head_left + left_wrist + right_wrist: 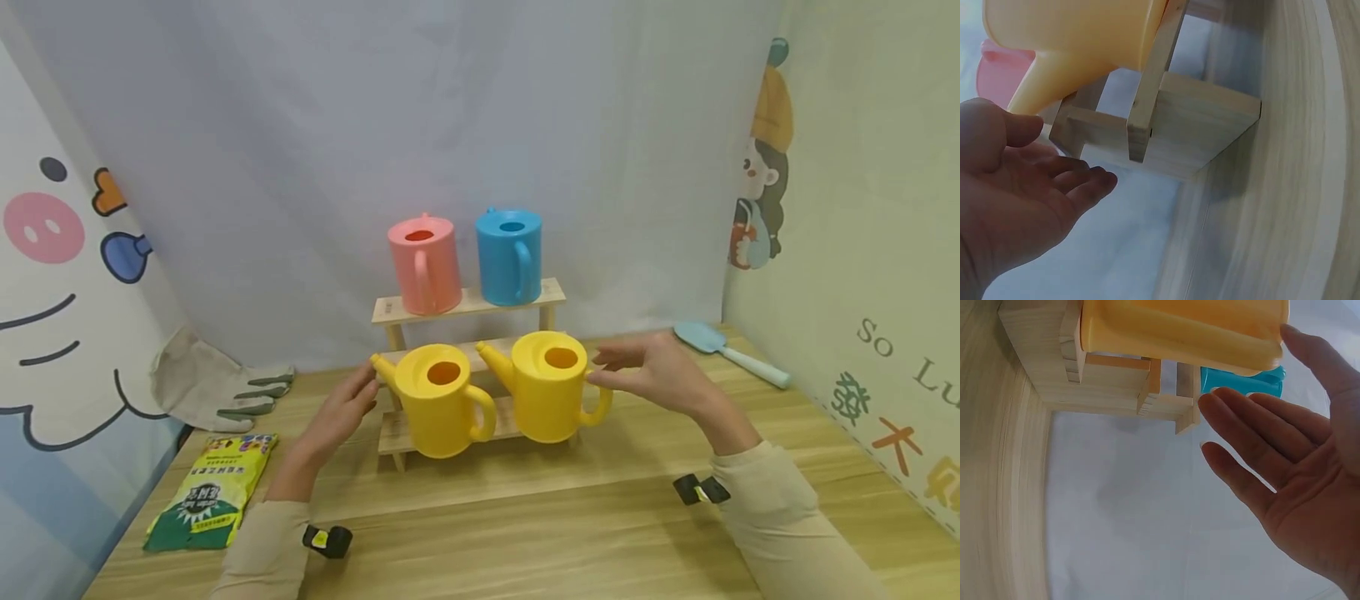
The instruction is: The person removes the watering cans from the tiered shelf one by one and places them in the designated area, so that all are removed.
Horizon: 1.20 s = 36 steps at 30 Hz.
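Two hands at a stepped stand of watering cans. The left hand point(343, 417) is relaxed, palm turned in, its fingers slightly bent and grasping nothing; its thumb lies just beside the spout point(386, 370) of the left yellow can point(435, 417), contact being uncertain. The right hand point(660, 375) has its fingers extended and slightly apart, likewise gripping nothing; its thumb tip meets, or nearly meets, the handle point(602, 410) of the right yellow can point(546, 408). Both yellow cans are upright between the hands, apart from each other, spouts toward the left hand, and appear to rest on the lowest step of the wooden stand point(392, 437).

Left of the left hand, on the table point(525, 533), lies a green and yellow packet point(213, 492). Beyond the right hand and to its right is a pale blue trowel point(731, 353). Farther off, ahead of and between the hands, the pink can point(425, 275) and the blue can point(510, 262) stand upright on the top step, pink on the left-hand side. A pale glove point(195, 383) with green fingertips lies beyond the left hand, to its left.

Judged from this arrangement, setting the cans on the stand looks essentially done, with all four in place; at most, slight straightening of the yellow pair seems left.
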Tool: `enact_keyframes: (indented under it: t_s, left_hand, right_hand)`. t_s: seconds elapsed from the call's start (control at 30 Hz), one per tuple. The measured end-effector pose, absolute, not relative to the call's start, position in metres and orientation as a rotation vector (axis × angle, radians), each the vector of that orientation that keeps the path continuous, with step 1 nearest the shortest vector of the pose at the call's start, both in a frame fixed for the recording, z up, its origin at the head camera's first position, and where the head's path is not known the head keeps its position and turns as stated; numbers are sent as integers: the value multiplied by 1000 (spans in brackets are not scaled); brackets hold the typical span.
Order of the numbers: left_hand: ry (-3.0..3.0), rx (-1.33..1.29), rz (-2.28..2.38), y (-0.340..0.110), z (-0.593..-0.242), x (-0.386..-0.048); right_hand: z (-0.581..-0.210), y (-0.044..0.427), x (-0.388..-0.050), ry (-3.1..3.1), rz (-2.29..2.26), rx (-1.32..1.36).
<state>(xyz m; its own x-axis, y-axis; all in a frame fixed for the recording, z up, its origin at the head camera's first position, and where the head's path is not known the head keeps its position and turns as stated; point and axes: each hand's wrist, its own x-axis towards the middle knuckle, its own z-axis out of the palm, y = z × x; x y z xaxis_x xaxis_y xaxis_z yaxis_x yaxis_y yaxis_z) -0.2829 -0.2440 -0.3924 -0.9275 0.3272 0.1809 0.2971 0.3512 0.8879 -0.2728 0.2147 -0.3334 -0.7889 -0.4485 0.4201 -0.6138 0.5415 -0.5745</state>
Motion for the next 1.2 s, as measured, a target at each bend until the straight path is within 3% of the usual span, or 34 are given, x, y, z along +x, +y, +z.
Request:
enact_keyframes:
  t_s: [0.5,1.2]
  left_hand:
    - [2305,480,2049,-230,-406,-289]
    - [2302,444,2089,-227,-415,-291]
  right_hand:
    - [-332,206,-269,-2604,1156,902]
    - [-327,196,-259,-2609,1078,854]
